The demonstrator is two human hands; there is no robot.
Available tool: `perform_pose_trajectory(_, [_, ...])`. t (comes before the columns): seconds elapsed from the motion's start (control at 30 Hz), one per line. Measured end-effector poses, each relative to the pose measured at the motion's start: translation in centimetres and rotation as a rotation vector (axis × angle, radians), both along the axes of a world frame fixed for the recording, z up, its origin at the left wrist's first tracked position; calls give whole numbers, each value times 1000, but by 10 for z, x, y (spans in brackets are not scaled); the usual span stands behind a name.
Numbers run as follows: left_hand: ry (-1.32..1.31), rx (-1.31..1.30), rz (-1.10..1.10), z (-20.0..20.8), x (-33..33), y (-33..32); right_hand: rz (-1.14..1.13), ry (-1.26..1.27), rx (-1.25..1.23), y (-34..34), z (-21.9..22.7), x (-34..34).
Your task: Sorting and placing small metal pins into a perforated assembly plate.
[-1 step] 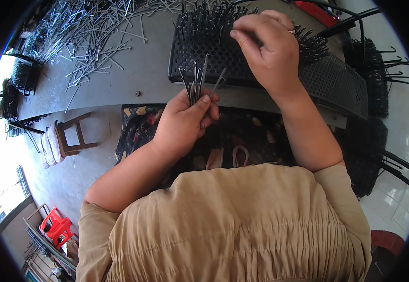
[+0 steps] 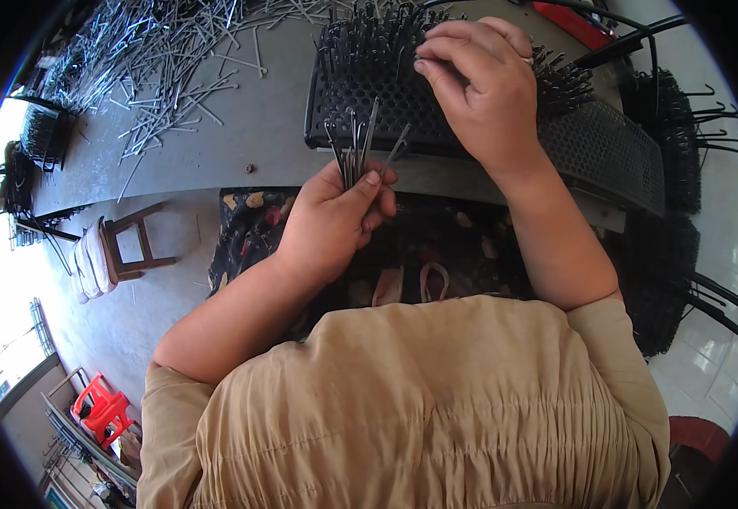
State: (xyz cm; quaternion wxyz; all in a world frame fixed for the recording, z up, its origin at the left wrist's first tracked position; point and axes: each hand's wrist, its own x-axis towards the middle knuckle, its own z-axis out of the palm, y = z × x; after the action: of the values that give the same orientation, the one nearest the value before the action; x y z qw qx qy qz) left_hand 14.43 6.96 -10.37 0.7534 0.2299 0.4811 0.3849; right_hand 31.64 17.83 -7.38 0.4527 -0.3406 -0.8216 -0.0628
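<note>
My left hand (image 2: 331, 208) is closed round a small bundle of thin metal rods (image 2: 354, 157) with looped ends, which stand up and fan out above the fingers. One rod leans out to the right. My right hand (image 2: 486, 93) is raised over a black perforated rack (image 2: 322, 109), its thumb and fingertips drawn together in a pinch. What sits between those tips is too small to make out. Behind and beside that hand, many dark rods (image 2: 377, 42) stand upright in the rack's holes, their looped ends upward. The hand hides part of them.
Loose metal rods (image 2: 174, 76) lie in a large heap on the grey table (image 2: 208, 161), left of the rack. A small nut-like piece (image 2: 249, 169) is near the table's front edge. Black hooked metal parts (image 2: 683, 144) hang at the right. A wooden stool (image 2: 136, 246) stands at the left.
The fingers of my right hand have shifted very slightly. My left hand and its bundle of rods look almost unmoved.
</note>
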Motion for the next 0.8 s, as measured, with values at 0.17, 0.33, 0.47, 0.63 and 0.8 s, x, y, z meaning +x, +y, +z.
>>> perform_pose_trajectory(0.17, [-14, 20, 28, 1, -3, -1, -40, -92, 66, -19, -6, 8])
perform_pose_trajectory(0.33, [-42, 106, -18, 7, 0, -2, 323, 625, -1153, -53, -9, 7])
perform_pose_trajectory(0.47, [47, 86, -97, 7, 0, -2, 220, 691, -748, -26, -5, 15])
perform_pose_trajectory(0.63, [137, 78, -55, 3, 3, -3, 100, 364, -194, -9, -3, 20])
perform_pose_trajectory(0.8, [167, 83, -69, 2, 2, -4, 24, 228, -77, -4, 1, 19])
